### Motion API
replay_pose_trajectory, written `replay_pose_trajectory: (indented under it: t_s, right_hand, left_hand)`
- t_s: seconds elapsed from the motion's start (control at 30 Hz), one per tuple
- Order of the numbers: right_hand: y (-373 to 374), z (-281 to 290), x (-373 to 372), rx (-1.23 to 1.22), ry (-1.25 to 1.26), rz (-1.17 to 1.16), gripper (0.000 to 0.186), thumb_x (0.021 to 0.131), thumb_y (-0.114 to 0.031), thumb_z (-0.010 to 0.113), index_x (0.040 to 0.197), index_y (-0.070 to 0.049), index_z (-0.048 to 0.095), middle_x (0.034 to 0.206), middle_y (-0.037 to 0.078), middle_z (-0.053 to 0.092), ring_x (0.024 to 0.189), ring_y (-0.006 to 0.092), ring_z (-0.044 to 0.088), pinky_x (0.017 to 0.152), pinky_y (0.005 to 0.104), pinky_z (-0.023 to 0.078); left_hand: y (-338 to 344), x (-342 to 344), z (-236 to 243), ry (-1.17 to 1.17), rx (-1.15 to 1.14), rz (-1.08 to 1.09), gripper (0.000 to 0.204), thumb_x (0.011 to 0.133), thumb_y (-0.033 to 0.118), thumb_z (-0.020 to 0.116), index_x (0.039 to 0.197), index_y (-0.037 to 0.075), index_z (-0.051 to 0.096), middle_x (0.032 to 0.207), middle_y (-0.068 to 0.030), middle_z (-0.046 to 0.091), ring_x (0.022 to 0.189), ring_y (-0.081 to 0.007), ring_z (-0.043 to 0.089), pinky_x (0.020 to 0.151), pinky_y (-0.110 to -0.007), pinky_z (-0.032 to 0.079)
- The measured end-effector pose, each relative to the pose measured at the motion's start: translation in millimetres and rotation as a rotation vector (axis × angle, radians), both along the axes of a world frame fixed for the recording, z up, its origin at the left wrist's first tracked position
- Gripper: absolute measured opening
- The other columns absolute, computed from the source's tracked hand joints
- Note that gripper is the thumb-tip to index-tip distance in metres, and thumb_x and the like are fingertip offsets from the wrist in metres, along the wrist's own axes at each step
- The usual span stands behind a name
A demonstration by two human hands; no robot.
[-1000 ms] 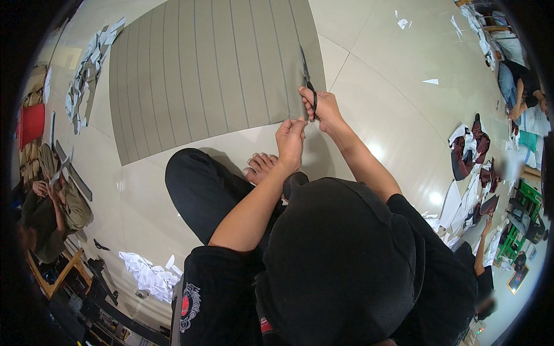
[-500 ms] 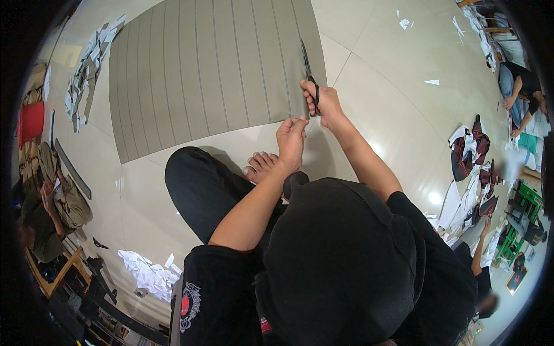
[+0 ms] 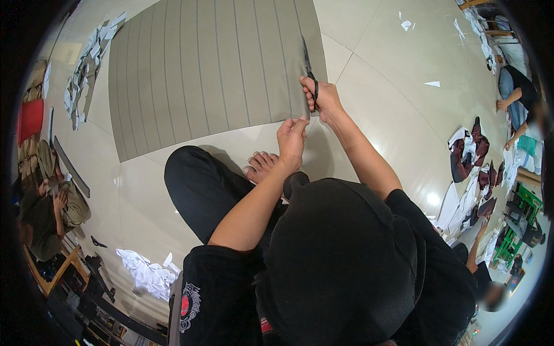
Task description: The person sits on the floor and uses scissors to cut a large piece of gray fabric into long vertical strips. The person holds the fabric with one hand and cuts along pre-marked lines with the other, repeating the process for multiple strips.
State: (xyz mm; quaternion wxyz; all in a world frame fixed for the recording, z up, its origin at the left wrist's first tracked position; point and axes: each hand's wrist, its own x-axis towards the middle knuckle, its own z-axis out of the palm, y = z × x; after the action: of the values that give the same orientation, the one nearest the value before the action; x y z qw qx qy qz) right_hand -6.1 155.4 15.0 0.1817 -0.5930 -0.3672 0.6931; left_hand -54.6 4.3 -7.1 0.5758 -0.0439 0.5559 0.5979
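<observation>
Across the pale, glossy tiled floor (image 3: pixel 381 132) lies a broad grey-brown flat sheet (image 3: pixel 190 69), ruled with dark parallel lines; card or cloth, I cannot tell. All the action is at its near right corner! The person's bare right hand (image 3: pixel 325 102) is over the right-hand edge, fingers curled tight through the handles of slim black metal scissors (image 3: pixel 306 56). The scissors' long axis points away from the person, tip leaning slightly left, almost in line with the rightmost ruled line — that's the relation that counts, blades and line running together, a narrow margin of sheet to their right. Whether the blades are parted, I cannot tell.

Now the bare left hand (image 3: pixel 290 141): thumb and forefinger pressed together, pinching the sheet's near edge just left of that corner. From this pinch the scissors lie straight ahead, handles a touch to the right, and the right hand is clearly the nearer to them.

Time for the count, biggest first! One sheet, with about eleven lines, the leftmost too faint to be sure. One tangled heap of grey-brown and white strips (image 3: pixel 86 75) beyond its left edge. One crumpled white pile (image 3: pixel 147 274), lower left. Two hands, one pair of scissors between them — and small white scraps (image 3: pixel 432 83) off the right edge, too bitty to number.
</observation>
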Motion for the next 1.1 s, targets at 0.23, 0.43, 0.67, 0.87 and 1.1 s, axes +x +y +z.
replay_pose_trajectory:
  t_s: [0.23, 0.43, 0.67, 0.87, 1.1]
  right_hand:
    - [1, -5, 1, 0.019, 0.004, 0.019, 0.035, 0.086, -0.034, 0.083, 0.074, -0.007, 0.064, 0.063, 0.000, 0.055, 0.050, 0.0092, 0.048, 0.044, 0.0268, 0.038]
    - [0, -6, 1, 0.026, 0.005, 0.024, 0.033, 0.086, -0.032, 0.082, 0.075, -0.006, 0.065, 0.063, 0.000, 0.055, 0.051, 0.0097, 0.049, 0.045, 0.0273, 0.039]
    - [9, 5, -10, -0.002, -0.016, -0.007, 0.036, 0.082, -0.037, 0.082, 0.074, -0.007, 0.064, 0.063, 0.000, 0.055, 0.051, 0.0111, 0.049, 0.046, 0.0277, 0.039]
    - [18, 3, -16, 0.018, -0.033, -0.008, 0.035, 0.080, -0.036, 0.082, 0.074, -0.007, 0.063, 0.063, 0.000, 0.055, 0.052, 0.0109, 0.049, 0.046, 0.0280, 0.038]
    - [23, 2, -18, 0.017, -0.017, 0.004, 0.036, 0.082, -0.036, 0.083, 0.075, -0.008, 0.062, 0.065, -0.001, 0.055, 0.052, 0.0099, 0.048, 0.046, 0.0273, 0.038]
  left_hand:
    - [1, 1, -2, 0.023, 0.010, 0.003, 0.020, 0.100, 0.023, 0.071, 0.091, 0.005, 0.069, 0.067, 0.0054, 0.053, 0.059, -0.0041, 0.042, 0.054, -0.022, 0.030]
    - [1, 0, -1, 0.018, -0.007, -0.006, 0.020, 0.100, 0.023, 0.071, 0.091, 0.005, 0.069, 0.067, 0.0054, 0.053, 0.059, -0.0041, 0.042, 0.054, -0.022, 0.029]
    - [-1, 0, -4, 0.009, 0.001, -0.005, 0.019, 0.100, 0.023, 0.071, 0.091, 0.006, 0.069, 0.067, 0.0057, 0.052, 0.057, -0.0035, 0.042, 0.052, -0.022, 0.028]
    - [-1, -1, 1, -0.002, -0.004, -0.011, 0.019, 0.101, 0.022, 0.071, 0.092, 0.006, 0.069, 0.067, 0.0057, 0.052, 0.057, -0.0034, 0.041, 0.052, -0.022, 0.028]
    - [0, -2, 4, 0.002, -0.006, -0.006, 0.018, 0.100, 0.022, 0.071, 0.091, 0.006, 0.068, 0.068, 0.0059, 0.052, 0.058, -0.0036, 0.041, 0.053, -0.022, 0.028]
